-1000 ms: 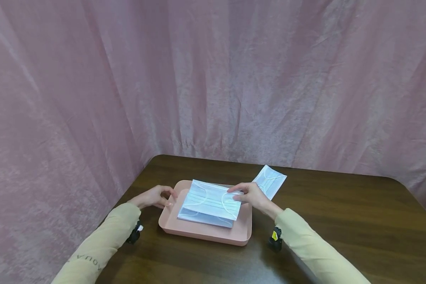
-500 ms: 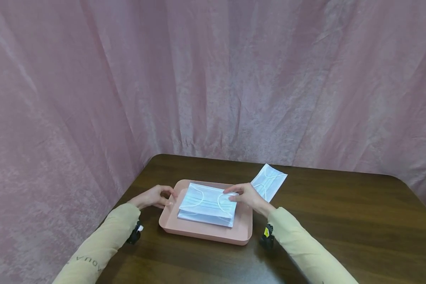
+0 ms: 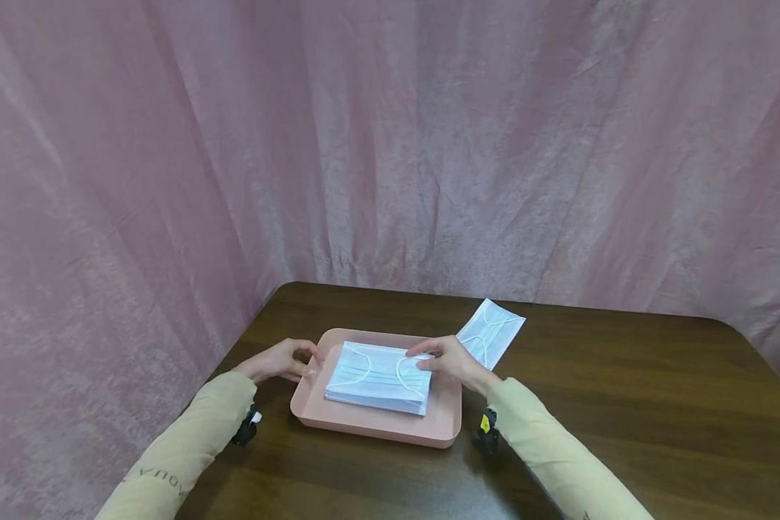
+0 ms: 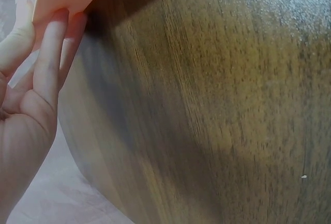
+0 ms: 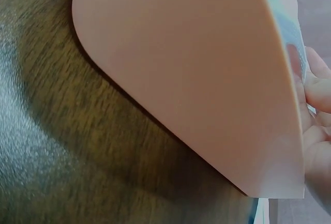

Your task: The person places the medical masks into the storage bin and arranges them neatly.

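Several white-and-pale-blue face masks [image 3: 378, 379] lie stacked in a shallow pink tray [image 3: 439, 417], ear loops facing up on the top one. The right hand [image 3: 453, 362] pinches the top face mask by its right end, over the tray's right side. In the right wrist view the tray wall hides part of that hand [image 5: 318, 97] and most of the masks. On the other side, the left hand [image 3: 282, 360] grips the tray's left rim. Its thumb lies at the inner side and its fingers press the outer wall, as the left wrist view shows.
Another face mask [image 3: 497, 332] lies askew on the dark wooden table [image 3: 591, 404], behind the right hand and close to the tray's back right corner. A pink curtain [image 3: 390, 144] hangs behind the table and along its left side.
The right hand has moved slightly left and lowered the top face mask, which now lines up with the stack beneath it. The left hand has stayed at the tray rim.
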Action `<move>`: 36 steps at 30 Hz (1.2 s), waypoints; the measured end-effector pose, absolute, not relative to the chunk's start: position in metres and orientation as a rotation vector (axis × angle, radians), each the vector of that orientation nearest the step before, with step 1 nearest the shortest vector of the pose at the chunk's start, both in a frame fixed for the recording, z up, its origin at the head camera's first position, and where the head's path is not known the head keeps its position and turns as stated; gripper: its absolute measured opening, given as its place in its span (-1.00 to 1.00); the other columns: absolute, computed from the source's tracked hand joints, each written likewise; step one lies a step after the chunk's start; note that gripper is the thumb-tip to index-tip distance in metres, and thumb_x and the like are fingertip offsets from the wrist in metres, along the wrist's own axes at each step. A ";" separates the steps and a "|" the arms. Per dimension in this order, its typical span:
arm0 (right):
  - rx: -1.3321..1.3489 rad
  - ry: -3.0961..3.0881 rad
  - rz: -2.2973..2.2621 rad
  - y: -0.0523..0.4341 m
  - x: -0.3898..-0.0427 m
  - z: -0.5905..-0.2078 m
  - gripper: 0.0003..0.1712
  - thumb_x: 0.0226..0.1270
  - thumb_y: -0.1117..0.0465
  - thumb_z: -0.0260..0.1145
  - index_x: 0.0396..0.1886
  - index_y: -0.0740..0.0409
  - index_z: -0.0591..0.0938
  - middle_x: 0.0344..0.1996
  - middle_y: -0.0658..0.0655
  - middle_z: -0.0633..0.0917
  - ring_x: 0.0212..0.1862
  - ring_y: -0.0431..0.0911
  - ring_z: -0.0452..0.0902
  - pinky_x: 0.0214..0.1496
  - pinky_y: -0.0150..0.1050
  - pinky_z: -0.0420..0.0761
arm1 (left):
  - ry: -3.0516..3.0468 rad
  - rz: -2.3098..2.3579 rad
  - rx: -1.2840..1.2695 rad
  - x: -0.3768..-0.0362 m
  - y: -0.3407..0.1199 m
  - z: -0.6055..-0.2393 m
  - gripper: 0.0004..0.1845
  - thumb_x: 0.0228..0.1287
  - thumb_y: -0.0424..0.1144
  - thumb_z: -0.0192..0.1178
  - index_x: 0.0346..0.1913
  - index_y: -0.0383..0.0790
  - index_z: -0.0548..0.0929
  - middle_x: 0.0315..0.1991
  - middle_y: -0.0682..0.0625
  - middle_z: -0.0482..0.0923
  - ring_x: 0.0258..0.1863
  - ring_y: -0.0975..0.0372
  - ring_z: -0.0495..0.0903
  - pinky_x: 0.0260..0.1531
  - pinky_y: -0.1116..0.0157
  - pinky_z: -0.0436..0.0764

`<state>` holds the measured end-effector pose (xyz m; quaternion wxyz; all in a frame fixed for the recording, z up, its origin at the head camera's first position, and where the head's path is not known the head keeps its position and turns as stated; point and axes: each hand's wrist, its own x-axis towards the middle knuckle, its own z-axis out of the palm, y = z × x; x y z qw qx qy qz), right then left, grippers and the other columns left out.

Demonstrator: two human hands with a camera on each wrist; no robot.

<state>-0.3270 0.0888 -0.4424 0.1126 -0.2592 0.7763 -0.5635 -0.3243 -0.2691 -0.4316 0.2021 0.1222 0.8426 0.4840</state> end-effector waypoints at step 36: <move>-0.792 2.377 -1.550 0.082 -0.326 -0.446 -0.77 0.09 0.43 0.31 -0.21 0.28 0.66 -0.18 0.13 0.62 -0.34 -0.09 0.38 -0.42 -0.27 0.45 | 2.347 1.351 0.352 -0.322 -0.269 -0.431 -0.67 0.04 -0.54 0.23 -0.08 -0.47 0.48 -0.17 -0.21 0.42 -0.36 0.14 0.50 -0.40 0.19 0.56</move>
